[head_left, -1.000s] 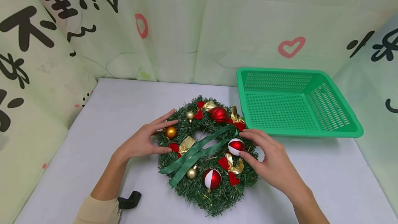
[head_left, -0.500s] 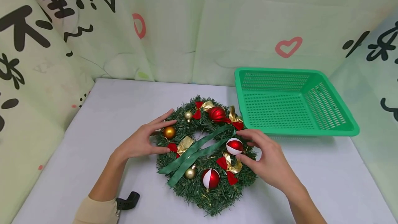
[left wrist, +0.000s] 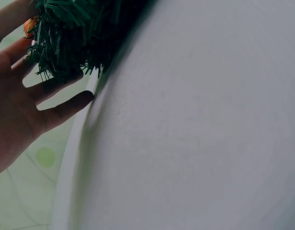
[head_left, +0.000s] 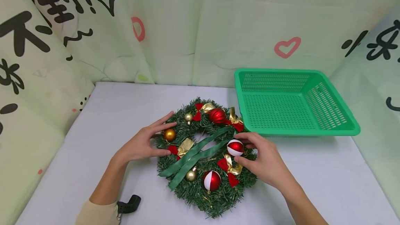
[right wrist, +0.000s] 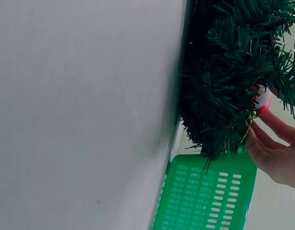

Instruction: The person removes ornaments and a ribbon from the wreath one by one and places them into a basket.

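Observation:
A green wreath with baubles, red and gold bows and a green ribbon lies on the table. At its left side rests my left hand, thumb and fingers spread along the edge near a golden bauble; the left wrist view shows these fingers fairly straight beside the needles. On the right side, the thumb and curled forefinger of my right hand are around a red and white bauble. Part of that bauble also shows past the needles in the right wrist view, by the fingertips.
Behind the wreath to the right stands a green plastic basket with slotted walls, close to the wreath's edge. A pale printed curtain hangs around the white table. A black strap piece is by my left sleeve.
My right thumb has slid left to beneath the red and white bauble, and the right fingers have drawn in closer around it. The left hand and wreath stay nearly still.

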`<state>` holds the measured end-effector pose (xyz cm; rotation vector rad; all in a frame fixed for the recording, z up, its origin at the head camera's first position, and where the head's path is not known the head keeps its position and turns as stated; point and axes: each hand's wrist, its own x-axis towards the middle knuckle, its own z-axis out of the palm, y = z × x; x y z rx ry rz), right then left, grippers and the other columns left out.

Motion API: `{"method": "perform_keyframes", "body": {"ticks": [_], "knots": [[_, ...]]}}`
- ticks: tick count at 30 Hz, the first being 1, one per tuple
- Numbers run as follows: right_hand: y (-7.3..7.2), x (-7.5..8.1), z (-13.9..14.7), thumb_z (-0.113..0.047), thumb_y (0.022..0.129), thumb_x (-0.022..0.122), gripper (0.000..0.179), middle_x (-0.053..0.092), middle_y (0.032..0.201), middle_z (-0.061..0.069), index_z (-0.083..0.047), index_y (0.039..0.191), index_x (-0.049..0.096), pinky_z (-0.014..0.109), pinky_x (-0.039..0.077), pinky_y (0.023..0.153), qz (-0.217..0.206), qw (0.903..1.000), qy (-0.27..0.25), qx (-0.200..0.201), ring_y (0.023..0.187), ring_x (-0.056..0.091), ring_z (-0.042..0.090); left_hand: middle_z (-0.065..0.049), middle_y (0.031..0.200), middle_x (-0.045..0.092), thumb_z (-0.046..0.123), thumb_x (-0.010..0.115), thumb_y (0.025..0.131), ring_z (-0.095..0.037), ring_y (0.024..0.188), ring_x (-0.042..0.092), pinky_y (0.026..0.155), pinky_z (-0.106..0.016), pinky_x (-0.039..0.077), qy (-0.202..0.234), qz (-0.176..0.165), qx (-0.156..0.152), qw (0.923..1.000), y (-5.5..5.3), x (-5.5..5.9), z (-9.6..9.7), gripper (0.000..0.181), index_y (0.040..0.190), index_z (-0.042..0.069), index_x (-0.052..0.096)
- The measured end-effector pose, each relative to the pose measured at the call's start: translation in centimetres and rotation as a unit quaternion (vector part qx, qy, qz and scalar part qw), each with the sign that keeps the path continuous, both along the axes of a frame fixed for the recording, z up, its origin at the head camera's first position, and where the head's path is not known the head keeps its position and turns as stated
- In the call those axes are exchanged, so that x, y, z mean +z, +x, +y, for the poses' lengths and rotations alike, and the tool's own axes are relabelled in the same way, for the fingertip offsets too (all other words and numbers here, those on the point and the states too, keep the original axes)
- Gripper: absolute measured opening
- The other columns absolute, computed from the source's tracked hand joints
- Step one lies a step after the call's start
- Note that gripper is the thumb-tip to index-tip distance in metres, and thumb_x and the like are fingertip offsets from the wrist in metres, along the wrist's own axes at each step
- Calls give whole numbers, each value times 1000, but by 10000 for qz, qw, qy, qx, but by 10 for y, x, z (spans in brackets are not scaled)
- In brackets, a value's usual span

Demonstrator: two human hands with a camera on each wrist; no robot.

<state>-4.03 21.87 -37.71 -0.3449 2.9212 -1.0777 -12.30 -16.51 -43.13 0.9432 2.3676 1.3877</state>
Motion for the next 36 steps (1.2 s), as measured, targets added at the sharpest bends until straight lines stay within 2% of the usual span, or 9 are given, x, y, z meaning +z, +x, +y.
{"method": "perform_keyframes", "body": {"ticks": [9,15,19,27,36], "knots": [[-1,4,-2,-10,79,91,58,74,122,3,-17,132,67,46,56,83,-128,9998,13,-147,104,69,26,5,176,18,21,90,84,-31,157,32,114,-63,43,-15,14,7,10000,-1,-2,1,85,158,21,48],[-2,5,-2,-11,79,92,55,75,117,2,-17,129,68,41,54,79,-67,9999,-11,-130,102,68,24,-1,176,19,22,90,84,-31,156,33,114,-63,43,-14,27,8,10000,-3,-4,1,85,158,21,48],[-4,4,-1,-9,79,91,54,75,116,2,-16,127,68,42,55,81,3,9999,-50,-105,100,69,23,-3,176,19,22,90,84,-31,157,33,114,-63,43,-6,25,-2,10000,-4,-5,1,85,158,21,48],[-5,3,-3,-6,80,89,53,74,115,-2,-17,128,69,42,57,87,15,9999,-65,-83,102,70,19,5,176,18,22,90,83,-29,157,31,115,-61,43,-51,-13,68,10000,-1,-3,-1,85,158,22,48],[-5,7,-5,-2,80,88,55,71,118,-1,-15,129,68,35,60,86,-84,9990,-427,26,99,73,19,-2,176,19,20,90,83,-31,157,32,115,-60,42,-25,72,13,10000,0,-3,-2,86,158,19,48]]}}
